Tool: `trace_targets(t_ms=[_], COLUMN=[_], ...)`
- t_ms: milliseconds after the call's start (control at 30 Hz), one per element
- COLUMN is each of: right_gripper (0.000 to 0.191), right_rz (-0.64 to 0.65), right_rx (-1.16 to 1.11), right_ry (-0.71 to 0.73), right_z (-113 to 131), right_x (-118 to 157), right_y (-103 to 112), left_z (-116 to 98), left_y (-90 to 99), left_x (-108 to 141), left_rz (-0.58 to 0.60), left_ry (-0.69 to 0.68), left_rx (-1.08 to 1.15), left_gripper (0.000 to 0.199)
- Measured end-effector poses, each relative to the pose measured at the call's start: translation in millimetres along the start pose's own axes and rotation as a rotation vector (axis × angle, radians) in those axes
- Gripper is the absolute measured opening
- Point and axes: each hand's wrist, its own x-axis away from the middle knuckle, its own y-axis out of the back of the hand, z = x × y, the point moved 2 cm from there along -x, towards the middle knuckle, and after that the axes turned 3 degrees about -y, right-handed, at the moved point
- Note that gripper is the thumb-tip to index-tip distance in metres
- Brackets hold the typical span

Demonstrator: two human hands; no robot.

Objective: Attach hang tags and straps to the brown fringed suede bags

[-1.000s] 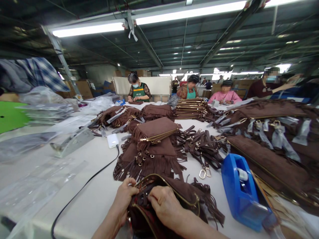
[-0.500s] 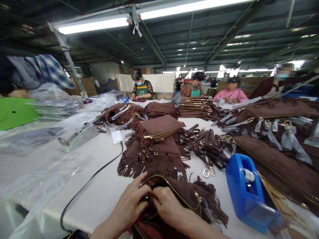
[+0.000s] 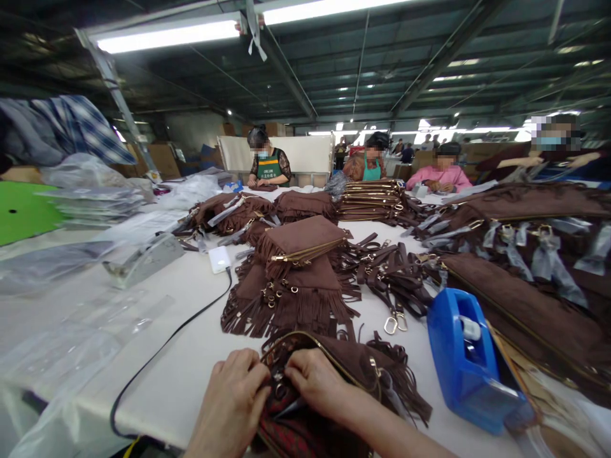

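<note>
The person is working with 2 bare hands at the mouth of a brown fringed bag [image 3: 353,353], which is lying at the near edge of the pale table [image 3: 186,362], its gold zipper [image 3: 334,359] gaping and its red patterned lining [image 3: 298,426] showing. The left hand [image 3: 233,397] is resting at the bag's left side, its fingers curling inward; what they are gripping, if anything, cannot be told. The right hand [image 3: 315,381] is reaching in from the other side, its fingertips bending down into the opening beside a small metal ring [image 3: 279,387]; whether they are closing on something is hidden.

Just beyond the bag, a stack of brown fringed bags [image 3: 305,238] is sitting, and a heap of straps [image 3: 398,270] with metal clasps is lying to its right. A blue tape dispenser [image 3: 465,366] is standing to the right of the bag. On the left, a black cable [image 3: 176,327] is running to a small white device [image 3: 219,259]. Across the table, a co-worker in a green apron [image 3: 270,166] is bending over something brown.
</note>
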Motion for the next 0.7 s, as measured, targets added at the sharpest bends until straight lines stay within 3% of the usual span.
trace_targets(t_ms=[100,200,367,700], right_gripper=[0.017,0.017,0.02,0.021], right_rz=[0.016,0.039,0.075,0.124], right_rx=[0.002,0.043,0.223,0.329], right_ry=[-0.003,0.025,0.113,0.164], right_z=[0,0,0,3], right_x=[-2,0,7,11], right_y=[1,2,1,-6], left_z=[-10,-8,0,6], left_y=[-6.7,-18.7,-29.2,-32.1], left_x=[6,-1,-10,-9], left_rz=[0.114,0.122,0.122,0.17], left_ry=[0.098,0.171,0.179,0.113], left_rx=[-0.129,-0.056,0.072,0.22], left_gripper=[0.012,0.009,0.005,0.015])
